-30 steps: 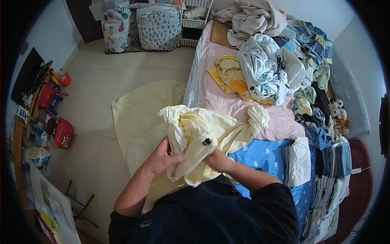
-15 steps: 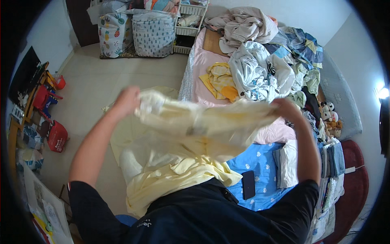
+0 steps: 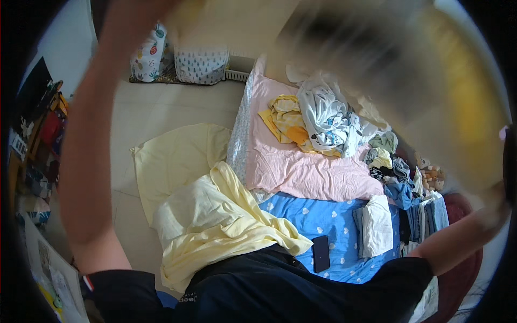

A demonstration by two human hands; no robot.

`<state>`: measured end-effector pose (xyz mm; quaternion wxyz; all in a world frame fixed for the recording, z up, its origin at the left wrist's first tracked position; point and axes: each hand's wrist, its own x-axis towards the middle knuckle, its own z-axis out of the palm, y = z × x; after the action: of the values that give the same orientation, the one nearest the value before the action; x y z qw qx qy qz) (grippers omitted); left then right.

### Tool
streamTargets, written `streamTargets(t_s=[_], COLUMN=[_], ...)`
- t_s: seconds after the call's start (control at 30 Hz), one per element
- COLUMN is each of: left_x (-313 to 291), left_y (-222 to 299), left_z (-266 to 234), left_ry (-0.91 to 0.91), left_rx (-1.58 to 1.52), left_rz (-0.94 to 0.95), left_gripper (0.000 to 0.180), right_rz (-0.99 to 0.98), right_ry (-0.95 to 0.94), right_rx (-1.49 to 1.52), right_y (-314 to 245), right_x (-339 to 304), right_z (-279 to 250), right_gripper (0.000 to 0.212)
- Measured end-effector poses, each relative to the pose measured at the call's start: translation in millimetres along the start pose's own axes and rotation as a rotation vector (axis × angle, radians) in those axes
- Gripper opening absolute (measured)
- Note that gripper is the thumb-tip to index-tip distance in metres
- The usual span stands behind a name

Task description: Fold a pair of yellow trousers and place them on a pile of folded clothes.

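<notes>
A cream and yellow cloth (image 3: 377, 102) with a dark printed patch is raised close in front of me, badly blurred, so its exact kind is unclear. My left hand (image 3: 142, 11), at the top edge, and my right hand (image 3: 493, 204), at the far right, are closed on its two ends; motion smears their fingers. Over my lap lies a large pale yellow fabric (image 3: 210, 215), one part of which spreads down to the floor. Beside it a dark phone (image 3: 321, 254) rests on a blue sheet with white hearts (image 3: 339, 229).
Folded white and grey clothes (image 3: 377, 226) sit on the blue sheet's right, near upright folded jeans (image 3: 425, 218). Beyond, a pink sheet (image 3: 301, 175) carries a yellow garment (image 3: 285, 116) and crumpled white fabric (image 3: 326, 116). Patterned storage bags (image 3: 200, 65) stand on the tiled floor.
Both hands have risen and spread wider, lifting the cloth from above my lap up toward the camera. It now covers much of the upper right of the view.
</notes>
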<state>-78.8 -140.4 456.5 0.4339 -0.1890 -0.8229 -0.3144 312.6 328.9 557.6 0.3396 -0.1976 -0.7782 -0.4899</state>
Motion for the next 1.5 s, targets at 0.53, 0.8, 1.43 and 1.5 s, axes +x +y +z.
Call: streamTargets(t_s=[0.53, 0.8, 1.43, 1.5], left_x=[-299, -321, -359, -383], left_y=[-69, -57, 33, 37], left_z=[45, 26, 57, 54], left_ry=[-1.067, -1.462, -1.393, -1.5], left_rx=[-0.35, -0.263, -0.617, -0.504], left_rz=[-0.35, -0.667, -0.52, -0.237], left_gripper=[0.034, 0.031, 0.021, 0.023], right_rz=[-0.862, -0.978, -0.91, -0.886], right_ry=[-1.533, -1.781, -1.187, -1.339], right_rx=[1.902, 1.879, 2.063, 2.084], right_y=[-356, -366, -452, -446], right_x=[-161, -168, -246, -230], right_z=[39, 32, -17, -19], right_gripper=[0.051, 0.057, 0.055, 0.055])
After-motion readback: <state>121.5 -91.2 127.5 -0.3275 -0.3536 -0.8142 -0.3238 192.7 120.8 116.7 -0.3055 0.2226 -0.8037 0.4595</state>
